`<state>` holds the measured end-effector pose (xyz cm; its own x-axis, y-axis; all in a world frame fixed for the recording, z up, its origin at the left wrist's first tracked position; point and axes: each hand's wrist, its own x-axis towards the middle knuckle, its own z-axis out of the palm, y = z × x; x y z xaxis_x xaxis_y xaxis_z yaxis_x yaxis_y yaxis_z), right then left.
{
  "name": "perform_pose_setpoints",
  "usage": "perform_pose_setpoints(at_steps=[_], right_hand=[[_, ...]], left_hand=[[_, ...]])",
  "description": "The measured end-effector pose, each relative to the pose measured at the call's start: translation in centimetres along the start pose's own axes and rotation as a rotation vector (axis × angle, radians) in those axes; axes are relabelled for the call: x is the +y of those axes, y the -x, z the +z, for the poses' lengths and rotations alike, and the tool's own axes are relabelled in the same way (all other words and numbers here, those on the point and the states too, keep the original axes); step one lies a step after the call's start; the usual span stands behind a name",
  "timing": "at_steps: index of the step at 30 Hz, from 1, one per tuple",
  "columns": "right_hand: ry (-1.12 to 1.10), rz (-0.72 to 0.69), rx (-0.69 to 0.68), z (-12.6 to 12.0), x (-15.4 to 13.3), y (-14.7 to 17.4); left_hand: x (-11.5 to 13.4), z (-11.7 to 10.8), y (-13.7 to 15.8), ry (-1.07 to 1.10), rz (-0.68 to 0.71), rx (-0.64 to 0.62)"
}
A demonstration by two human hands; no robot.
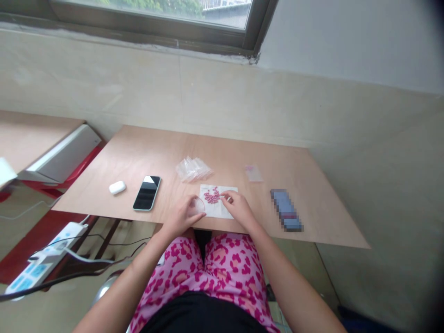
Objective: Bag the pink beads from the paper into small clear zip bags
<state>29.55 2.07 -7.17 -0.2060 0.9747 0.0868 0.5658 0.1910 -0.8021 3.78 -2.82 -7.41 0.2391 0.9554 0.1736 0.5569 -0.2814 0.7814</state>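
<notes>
In the middle of the frame, near the front edge of the tabletop, the left hand has its grip around a small clear bag. The fingers curl round it and hold its mouth up, just at the left edge of a white paper. The right hand rests on the paper beside it. Its fingertips are pinched together at the right side of a little heap of pink beads. They are too small to show whether one bead is already caught in the pinch.

It looks like the step in hand is picking beads off the heap and dropping them into the bag. Most beads lie on the paper, so the work seems to be far from done. The next move calls for a very soft, careful pinch and a short carry to the left, with the bag mouth held wide, or a bead may roll off the paper.

Going outward, a pile of more clear bags lies just above the paper. A small flat bag with pink in it sits up and to the right. A blurred dark thing lies farther right. To the left lie a phone and a white earbud case. A power strip is at the lower left, below the tabletop.
</notes>
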Motion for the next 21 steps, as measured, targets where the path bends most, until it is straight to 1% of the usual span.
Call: perform_pose_setpoints(at_steps=[3, 6, 8, 11, 16, 21], right_hand=[[0.121, -0.054, 0.032, 0.6, 1.3, -0.2], [0.189, -0.106, 0.015, 1.6, 1.6, -0.3], [0.224, -0.117, 0.013, 2.1, 1.5, -0.3], [0.242, -0.109, 0.050, 2.7, 1.5, -0.2], [0.177, -0.092, 0.113, 2.6, 1.7, -0.4], [-0.019, -0.027, 0.178, 2.1, 0.7, -0.6]], left_hand=[[0.0, 0.1, 0.0, 0.005, -0.009, -0.048], [-0.3, 0.5, 0.0, 0.004, -0.006, -0.067], [-0.6, 0.8, 0.1, 0.007, -0.004, -0.079], [-0.8, 0.9, 0.0, 0.023, -0.008, -0.093], [-0.8, 0.4, -0.3, 0.010, -0.046, -0.090], [-0.7, 0.3, -0.3, 0.009, -0.031, -0.068]])
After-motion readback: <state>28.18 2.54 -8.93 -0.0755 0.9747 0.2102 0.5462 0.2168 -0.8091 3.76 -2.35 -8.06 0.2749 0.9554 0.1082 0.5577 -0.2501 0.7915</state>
